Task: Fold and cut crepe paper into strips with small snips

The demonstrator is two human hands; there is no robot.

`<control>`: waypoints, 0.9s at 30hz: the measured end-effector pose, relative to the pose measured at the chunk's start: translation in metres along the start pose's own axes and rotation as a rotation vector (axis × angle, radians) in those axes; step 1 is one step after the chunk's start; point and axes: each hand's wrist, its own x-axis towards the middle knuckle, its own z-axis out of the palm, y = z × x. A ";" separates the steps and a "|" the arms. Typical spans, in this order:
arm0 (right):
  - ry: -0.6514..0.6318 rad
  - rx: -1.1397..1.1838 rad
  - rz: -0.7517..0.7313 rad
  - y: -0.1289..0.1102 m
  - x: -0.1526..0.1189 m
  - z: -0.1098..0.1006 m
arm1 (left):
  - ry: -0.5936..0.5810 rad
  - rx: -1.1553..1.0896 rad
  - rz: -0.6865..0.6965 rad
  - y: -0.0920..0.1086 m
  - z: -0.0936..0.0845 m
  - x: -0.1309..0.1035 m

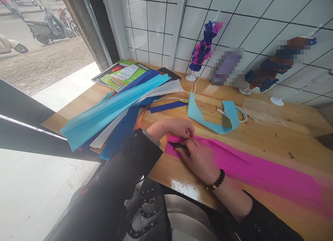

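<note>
A long strip of bright pink crepe paper (pixel 262 171) lies across the wooden table, stretching from under my hands to the right. My right hand (pixel 199 156) is closed around a pair of black scissors (pixel 177 145), whose dark pointed blades lie over the paper's left end, tip to the left. Most of the handle is hidden under my palm. My left hand (pixel 183 128) is curled shut at the paper's upper edge, just above my right fingers. What its fingertips pinch is hidden, though the pink paper lies right beneath them.
Folded light blue paper (pixel 117 109), with white and dark blue sheets, lies left over booklets (pixel 122 74). Behind my hands are a dark blue strip (pixel 168 106), a curled light blue strip (pixel 215 125) and a tape roll (pixel 243 114). Paper decorations (pixel 203 48) stand along the tiled wall.
</note>
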 end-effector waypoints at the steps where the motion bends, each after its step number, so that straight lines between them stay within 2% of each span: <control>1: -0.001 -0.017 0.000 0.000 0.000 0.000 | 0.002 0.001 0.003 0.000 0.000 0.000; 10: 0.026 -0.059 -0.029 -0.004 0.000 -0.001 | 0.011 0.005 -0.009 0.002 -0.001 -0.001; 27: 0.053 0.067 -0.017 -0.002 0.001 0.006 | 0.022 -0.025 -0.002 -0.005 0.003 0.003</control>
